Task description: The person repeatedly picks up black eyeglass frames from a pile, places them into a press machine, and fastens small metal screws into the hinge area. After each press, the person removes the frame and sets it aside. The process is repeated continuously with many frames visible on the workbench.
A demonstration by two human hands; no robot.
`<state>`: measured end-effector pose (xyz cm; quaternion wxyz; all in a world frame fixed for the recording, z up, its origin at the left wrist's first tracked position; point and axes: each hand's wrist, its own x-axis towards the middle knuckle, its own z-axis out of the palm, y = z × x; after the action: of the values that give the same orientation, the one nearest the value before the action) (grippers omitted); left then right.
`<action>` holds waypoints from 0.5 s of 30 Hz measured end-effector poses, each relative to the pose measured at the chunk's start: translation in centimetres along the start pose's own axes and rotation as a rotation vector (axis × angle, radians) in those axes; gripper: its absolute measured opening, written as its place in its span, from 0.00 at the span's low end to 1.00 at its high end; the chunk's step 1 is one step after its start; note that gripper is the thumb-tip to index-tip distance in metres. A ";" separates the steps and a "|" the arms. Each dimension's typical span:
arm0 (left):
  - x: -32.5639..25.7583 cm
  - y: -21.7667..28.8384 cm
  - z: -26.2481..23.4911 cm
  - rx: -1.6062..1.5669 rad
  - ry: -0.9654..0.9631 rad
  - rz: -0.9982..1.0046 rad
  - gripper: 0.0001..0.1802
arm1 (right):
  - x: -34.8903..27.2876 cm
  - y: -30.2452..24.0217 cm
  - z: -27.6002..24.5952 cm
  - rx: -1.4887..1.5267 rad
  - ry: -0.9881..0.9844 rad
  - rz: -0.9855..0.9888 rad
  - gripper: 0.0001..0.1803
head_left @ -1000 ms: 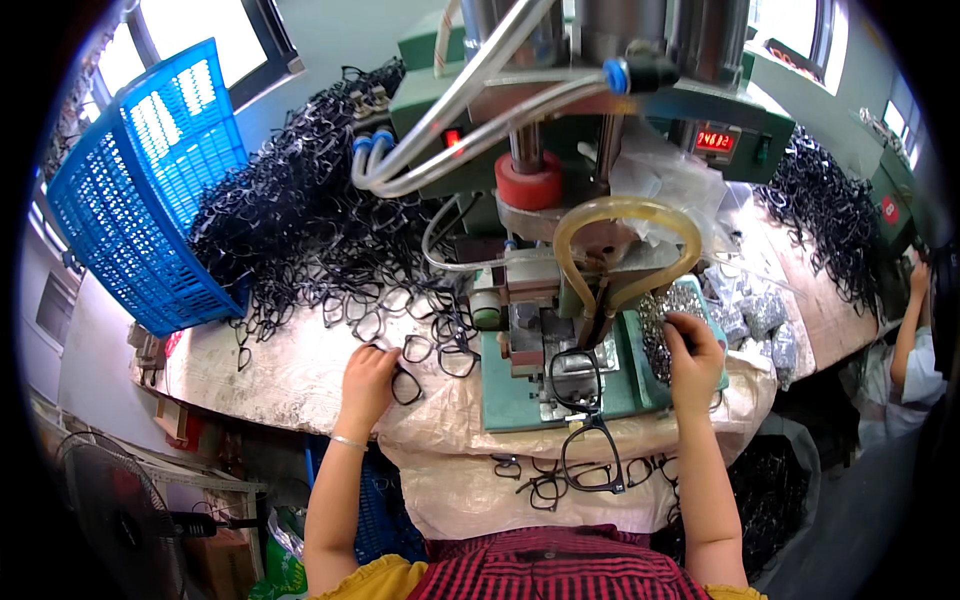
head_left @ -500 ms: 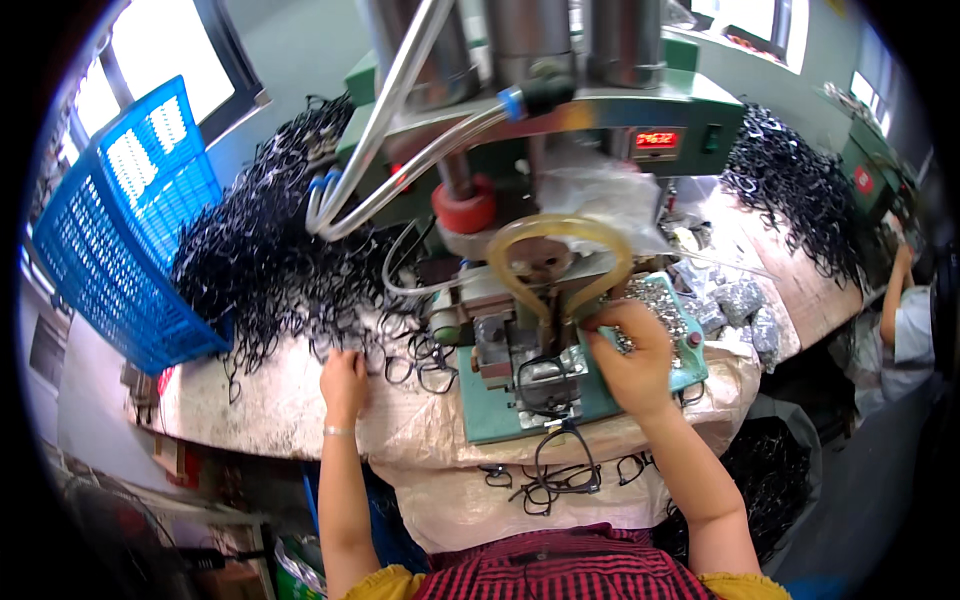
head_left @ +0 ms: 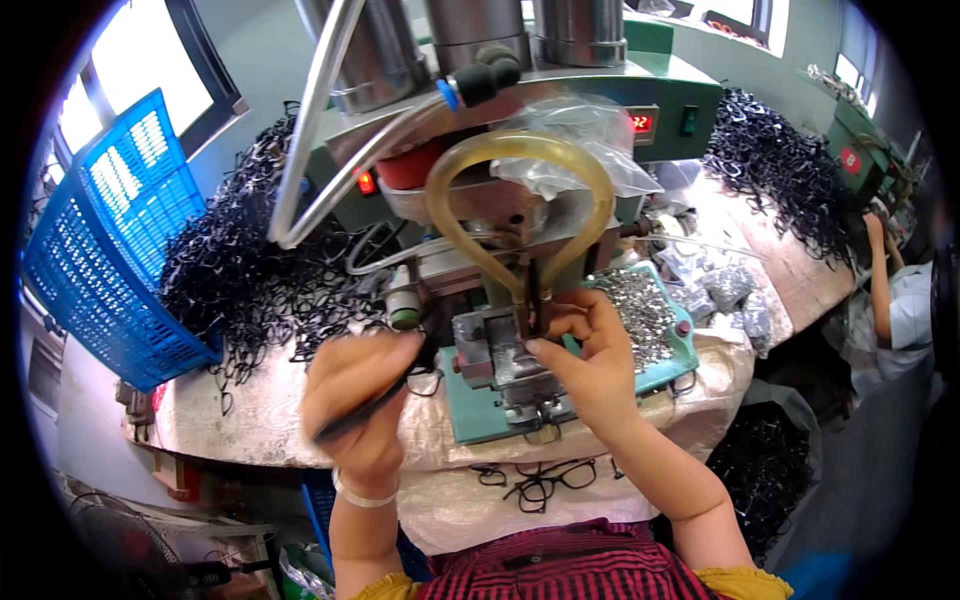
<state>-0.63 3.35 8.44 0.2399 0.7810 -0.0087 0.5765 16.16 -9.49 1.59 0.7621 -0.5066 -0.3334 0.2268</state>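
My left hand [head_left: 350, 400], blurred by motion, is raised left of the press and closed round a black eyeglass frame [head_left: 368, 408], whose thin dark arm crosses the palm. My right hand [head_left: 600, 365] is at the metal fixture [head_left: 500, 352] of the press, just under the looped yellow tube [head_left: 437, 180]. Its thumb and fingers pinch together beside the dark lower ends of that tube; what lies between them is too small to make out. Right beside this hand, small shiny metal parts [head_left: 640, 318] fill a green tray [head_left: 683, 360].
Black eyeglass frames lie heaped at left [head_left: 230, 260] and at right [head_left: 770, 170]. A blue plastic basket [head_left: 110, 250] leans at far left. Several black frames [head_left: 540, 487] rest on the cloth at my lap. Another person's arm [head_left: 880, 290] shows at far right.
My left hand has risen from the table toward the press with an eyeglass frame. My right hand has moved inward to the fixture. The eyeglass frame that hung at the fixture's front is gone from there.
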 end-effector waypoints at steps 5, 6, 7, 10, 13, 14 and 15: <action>-0.9 -0.7 0.9 -0.135 -0.065 -0.031 0.10 | -2.0 -2.5 -0.1 -0.176 -0.034 0.035 0.28; -1.7 -0.7 0.9 -0.169 -0.141 0.013 0.10 | -2.0 -3.0 -0.9 -0.223 -0.080 0.022 0.27; -2.3 -0.3 0.8 -0.075 -0.255 0.055 0.09 | -1.5 -3.4 -1.7 -0.224 -0.106 0.087 0.21; -4.0 0.2 3.0 -0.013 -0.423 0.168 0.09 | 0.0 1.2 -7.6 -1.117 0.021 -0.244 0.16; -5.0 -0.5 4.4 -0.025 -0.492 0.164 0.12 | -0.4 4.6 -12.0 -1.376 0.187 -0.216 0.14; -5.2 -0.7 4.4 -0.028 -0.505 0.149 0.12 | -0.4 5.2 -12.8 -1.329 0.176 -0.216 0.13; -5.1 -0.7 4.3 -0.024 -0.519 0.144 0.12 | -0.6 5.4 -13.0 -1.277 0.198 -0.256 0.10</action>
<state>1.76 0.99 2.56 0.1974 0.8971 -0.1320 0.3726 25.33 -15.84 -7.03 0.3599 -0.8339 -0.3884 -0.1558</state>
